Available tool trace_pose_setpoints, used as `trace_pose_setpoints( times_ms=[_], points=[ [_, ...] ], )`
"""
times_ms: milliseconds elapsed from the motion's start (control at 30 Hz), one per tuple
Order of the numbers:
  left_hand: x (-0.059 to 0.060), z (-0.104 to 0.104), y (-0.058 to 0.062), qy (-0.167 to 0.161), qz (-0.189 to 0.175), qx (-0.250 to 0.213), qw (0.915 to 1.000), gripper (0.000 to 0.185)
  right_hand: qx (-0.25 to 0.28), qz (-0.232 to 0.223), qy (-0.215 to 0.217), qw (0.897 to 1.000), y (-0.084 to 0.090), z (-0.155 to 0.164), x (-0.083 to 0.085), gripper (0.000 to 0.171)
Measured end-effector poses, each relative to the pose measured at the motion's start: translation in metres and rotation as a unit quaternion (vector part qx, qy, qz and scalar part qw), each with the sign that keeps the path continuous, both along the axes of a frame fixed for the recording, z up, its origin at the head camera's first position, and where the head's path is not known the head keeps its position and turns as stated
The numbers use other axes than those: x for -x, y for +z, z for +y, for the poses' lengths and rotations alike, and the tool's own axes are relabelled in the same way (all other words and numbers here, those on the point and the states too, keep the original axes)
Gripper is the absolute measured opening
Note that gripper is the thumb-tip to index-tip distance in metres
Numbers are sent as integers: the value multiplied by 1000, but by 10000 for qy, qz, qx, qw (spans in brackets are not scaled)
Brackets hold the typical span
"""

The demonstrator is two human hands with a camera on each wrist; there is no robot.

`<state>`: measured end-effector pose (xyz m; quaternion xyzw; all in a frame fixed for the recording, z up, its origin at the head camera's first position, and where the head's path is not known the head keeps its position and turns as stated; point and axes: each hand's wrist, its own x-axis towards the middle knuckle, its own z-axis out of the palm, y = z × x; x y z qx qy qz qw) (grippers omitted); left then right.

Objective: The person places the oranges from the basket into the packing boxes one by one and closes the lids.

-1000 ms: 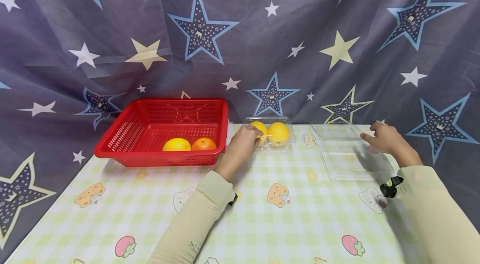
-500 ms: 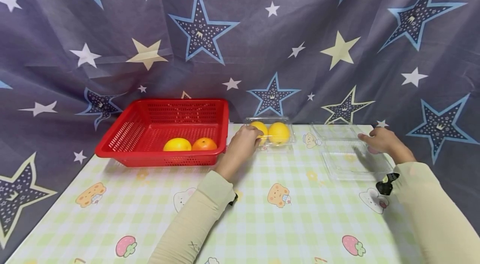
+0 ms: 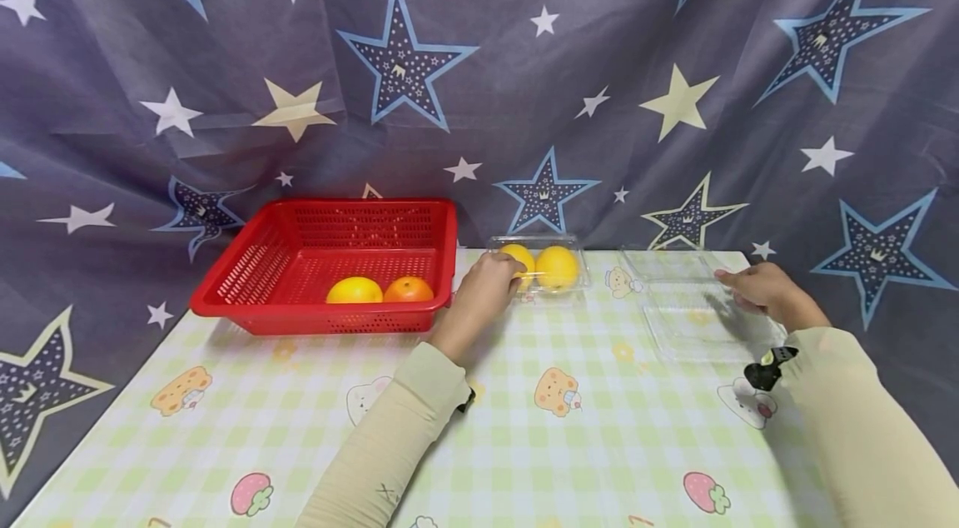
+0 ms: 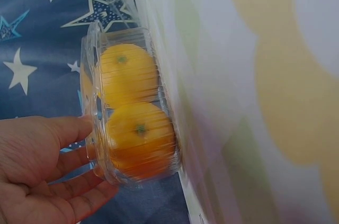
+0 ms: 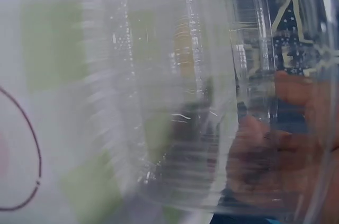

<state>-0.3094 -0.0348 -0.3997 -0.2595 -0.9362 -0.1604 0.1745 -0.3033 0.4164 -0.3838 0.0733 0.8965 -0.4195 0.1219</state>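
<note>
A clear plastic box (image 3: 558, 285) holding two yellow oranges (image 3: 556, 265) stands at the table's far middle. My left hand (image 3: 487, 282) grips its left end. In the left wrist view, thumb and fingers (image 4: 69, 192) curl round the end of the box (image 4: 90, 75), and both oranges (image 4: 139, 139) show through the plastic. To the right an empty clear box (image 3: 697, 328) lies open, its lid (image 3: 670, 264) folded back. My right hand (image 3: 760, 291) holds its right edge. The blurred right wrist view shows fingers (image 5: 296, 150) through the clear plastic wall (image 5: 201, 102).
A red slotted basket (image 3: 315, 307) sits at the far left with a yellow orange (image 3: 354, 290) and a deeper orange one (image 3: 408, 288) inside. The table (image 3: 524, 445) has a green checked cloth with cartoon prints. A star-patterned curtain (image 3: 479, 78) hangs right behind it.
My right hand has come down a little and settled on the empty box's right edge. The left hand and the box of oranges have stayed put.
</note>
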Motion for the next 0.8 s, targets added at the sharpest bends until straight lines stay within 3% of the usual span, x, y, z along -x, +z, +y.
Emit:
trace_pose_setpoints(
  times_ms=[333,533,667,800],
  points=[
    [-1,0,-1,30,-143,-34,9999,22,589,241,-416,9971,-11,5,0,37],
    [0,0,-1,53,-135,-29,9999,21,632,301,-563,9960,-10,5,-1,29],
    [0,1,-1,82,-145,-35,9999,21,652,308,-549,9959,-9,6,-1,28],
    [0,1,-1,73,-114,-52,9999,20,526,318,-558,9965,-8,8,-2,39]
  ],
)
